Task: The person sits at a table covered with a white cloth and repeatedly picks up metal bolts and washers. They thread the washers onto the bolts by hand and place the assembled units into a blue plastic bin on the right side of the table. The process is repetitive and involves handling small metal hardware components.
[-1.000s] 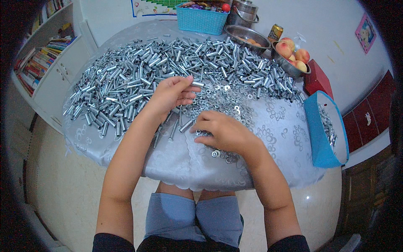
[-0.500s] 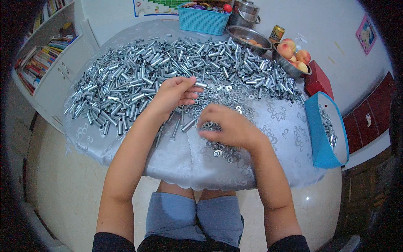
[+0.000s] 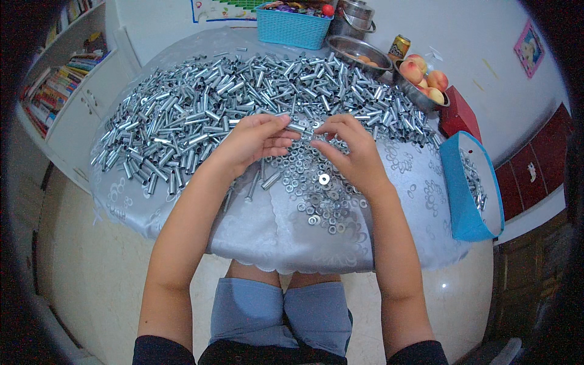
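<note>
My left hand point(image 3: 258, 141) is closed on a shiny metal sleeve point(image 3: 296, 128), thumb on top, its free end pointing right. At that end the thumb and fingertips of my right hand point(image 3: 354, 155) come together in a pinch; whatever small piece they hold is too small to make out. Below both hands lies a spread of nuts and washers point(image 3: 298, 173), with one bright washer point(image 3: 323, 179) near my right wrist. Some long bolts point(image 3: 252, 187) and a loose sleeve point(image 3: 272, 180) rest beside my left wrist. A broad heap of metal sleeves point(image 3: 201, 112) stretches behind my hands.
On the right stands a blue fabric bin point(image 3: 457, 194) with metal parts inside. Behind it are a red box point(image 3: 460, 114), a bowl of peaches point(image 3: 420, 94), a can point(image 3: 399, 47), a steel bowl point(image 3: 359, 50) and a blue basket point(image 3: 292, 29). A silvery cloth point(image 3: 274, 234) covers the table.
My right hand has risen from the nuts and washers to the end of the sleeve. My left hand still holds the sleeve, shifted slightly to the right.
</note>
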Demonstrator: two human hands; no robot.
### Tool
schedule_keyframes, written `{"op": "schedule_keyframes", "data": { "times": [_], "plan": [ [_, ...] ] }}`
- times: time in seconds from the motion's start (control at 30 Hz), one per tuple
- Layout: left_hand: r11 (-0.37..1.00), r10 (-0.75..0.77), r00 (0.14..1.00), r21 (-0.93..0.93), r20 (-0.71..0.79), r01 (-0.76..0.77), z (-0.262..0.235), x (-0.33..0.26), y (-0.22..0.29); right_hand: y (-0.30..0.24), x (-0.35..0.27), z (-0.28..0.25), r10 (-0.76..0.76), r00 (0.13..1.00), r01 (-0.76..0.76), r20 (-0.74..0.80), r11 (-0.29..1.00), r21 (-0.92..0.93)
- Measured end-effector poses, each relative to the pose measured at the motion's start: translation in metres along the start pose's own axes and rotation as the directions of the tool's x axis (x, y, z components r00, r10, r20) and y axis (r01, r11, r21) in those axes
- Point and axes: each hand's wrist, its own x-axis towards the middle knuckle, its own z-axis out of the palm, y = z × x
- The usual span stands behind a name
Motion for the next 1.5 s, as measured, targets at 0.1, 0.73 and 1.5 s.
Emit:
{"op": "schedule_keyframes", "data": {
  "times": [0.1,0.73,1.5],
  "plan": [
    [1.0,0.0,1.0,-0.007,0.006,0.0,-0.001,0.001,-0.001,0.004,0.0,0.005,-0.076,0.996,0.074,-0.038,0.997,-0.035],
    [0.998,-0.045,0.994,-0.047,0.105,0.05,0.0,-0.001,0.001,-0.001,-0.002,0.015,-0.025,0.992,0.027,-0.126,1.0,0.013],
    [0.978,0.005,1.0,-0.207,-0.002,-0.006,-0.006,0.004,0.0,0.005,-0.015,0.02,0.053,0.905,0.026,0.422,0.983,-0.179]
  ]
}}
